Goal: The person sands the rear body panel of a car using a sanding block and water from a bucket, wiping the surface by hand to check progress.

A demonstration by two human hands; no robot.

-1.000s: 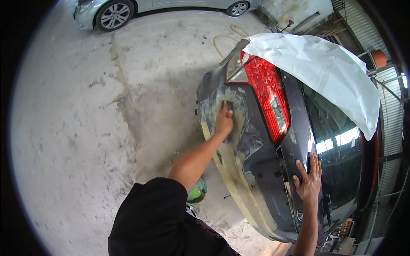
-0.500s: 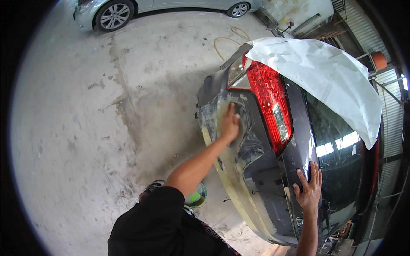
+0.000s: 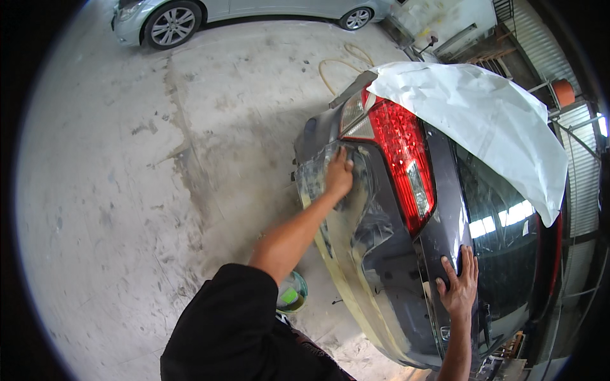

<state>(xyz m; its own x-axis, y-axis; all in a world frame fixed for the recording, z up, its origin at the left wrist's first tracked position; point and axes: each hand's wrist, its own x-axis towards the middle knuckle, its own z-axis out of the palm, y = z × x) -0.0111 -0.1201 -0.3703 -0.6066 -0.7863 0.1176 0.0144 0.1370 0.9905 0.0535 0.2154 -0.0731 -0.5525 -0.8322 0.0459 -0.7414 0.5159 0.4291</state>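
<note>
My left hand (image 3: 339, 176) presses on the upper corner of a dark grey car's rear bumper (image 3: 343, 235), just left of the red tail light (image 3: 405, 162). Its fingers are pressed together, and whatever lies under them is hidden. Around it the bumper surface is patchy, with dull yellowish, bare and dark areas and wet-looking streaks. My right hand (image 3: 459, 284) lies flat with spread fingers on the car's tailgate (image 3: 445, 209), beside the rear window (image 3: 502, 247). It holds nothing.
White sheeting (image 3: 476, 114) drapes over the car's far side and part of the rear window. Near my feet stands a bucket (image 3: 293, 293) with something green inside. A yellowish hose (image 3: 337, 61) lies on the concrete floor (image 3: 114, 190). A silver car (image 3: 254, 7) is parked at the back.
My left hand has shifted slightly up and left on the bumper, and its fingers look more bent. My right hand stays on the tailgate.
</note>
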